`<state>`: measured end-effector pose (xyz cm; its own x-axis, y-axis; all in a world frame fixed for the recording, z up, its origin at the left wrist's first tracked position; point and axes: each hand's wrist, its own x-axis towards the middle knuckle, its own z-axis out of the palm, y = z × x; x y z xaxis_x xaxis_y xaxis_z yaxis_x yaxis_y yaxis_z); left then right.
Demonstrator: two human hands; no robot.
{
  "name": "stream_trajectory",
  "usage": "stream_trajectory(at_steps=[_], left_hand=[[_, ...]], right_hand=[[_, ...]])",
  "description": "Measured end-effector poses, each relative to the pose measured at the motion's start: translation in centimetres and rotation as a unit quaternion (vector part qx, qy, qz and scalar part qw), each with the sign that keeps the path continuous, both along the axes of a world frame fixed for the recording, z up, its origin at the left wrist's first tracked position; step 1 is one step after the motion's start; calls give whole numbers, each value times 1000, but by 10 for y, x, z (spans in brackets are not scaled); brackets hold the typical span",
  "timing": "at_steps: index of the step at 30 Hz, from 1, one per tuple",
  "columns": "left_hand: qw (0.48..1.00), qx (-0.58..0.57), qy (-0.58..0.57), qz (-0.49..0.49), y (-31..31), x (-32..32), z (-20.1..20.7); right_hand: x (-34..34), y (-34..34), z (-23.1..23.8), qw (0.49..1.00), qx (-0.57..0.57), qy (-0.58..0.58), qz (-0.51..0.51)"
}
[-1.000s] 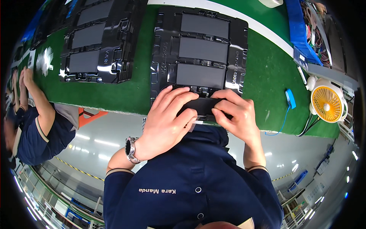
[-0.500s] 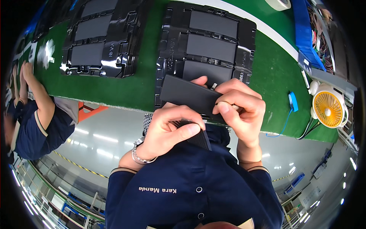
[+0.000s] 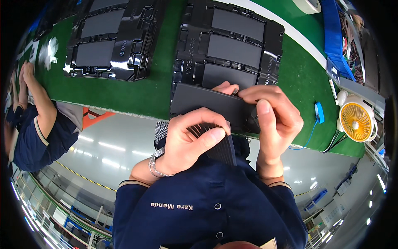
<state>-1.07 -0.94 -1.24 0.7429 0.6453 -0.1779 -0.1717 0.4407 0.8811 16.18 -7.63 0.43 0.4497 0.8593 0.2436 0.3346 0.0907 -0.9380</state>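
Observation:
My left hand [image 3: 186,135] is closed on a flat, dark grey rectangular panel [image 3: 199,98] and a fanned bundle of thin black strips [image 3: 222,149]. The strips are pinched between its thumb and index finger, while other fingertips show behind the panel's far edge. A small silvery tab [image 3: 235,91] sticks up by that edge. My right hand [image 3: 275,116] is at the panel's right end, fingers curled and thumb bent toward them; whatever they hold is hidden or too small to name. Beyond the panel lies a black moulded tray [image 3: 188,45] with similar dark panels in its slots.
Another pile of black trays [image 3: 141,50] stands on the green bench [image 3: 161,91] to the left. Farther right are a yellow-and-white fan [image 3: 356,122], a blue clip-like piece on a cord [image 3: 318,112] and a blue bin of cables [image 3: 338,41]. A co-worker [image 3: 39,120] is at far left.
My right hand has moved slightly right, and its thumb has lifted off the panel's face. The panel has tilted and shifted a little left; the strips have fanned out more.

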Motion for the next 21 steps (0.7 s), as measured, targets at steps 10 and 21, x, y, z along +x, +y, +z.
stream_trajectory(at_steps=[10,21], left_hand=[[994,89,58,-31,-1,-2,2],[994,83,68,-33,-1,-1,0]], right_hand=[[-6,4,0,987,-126,101,0],[-8,5,-3,977,-156,143,-6]])
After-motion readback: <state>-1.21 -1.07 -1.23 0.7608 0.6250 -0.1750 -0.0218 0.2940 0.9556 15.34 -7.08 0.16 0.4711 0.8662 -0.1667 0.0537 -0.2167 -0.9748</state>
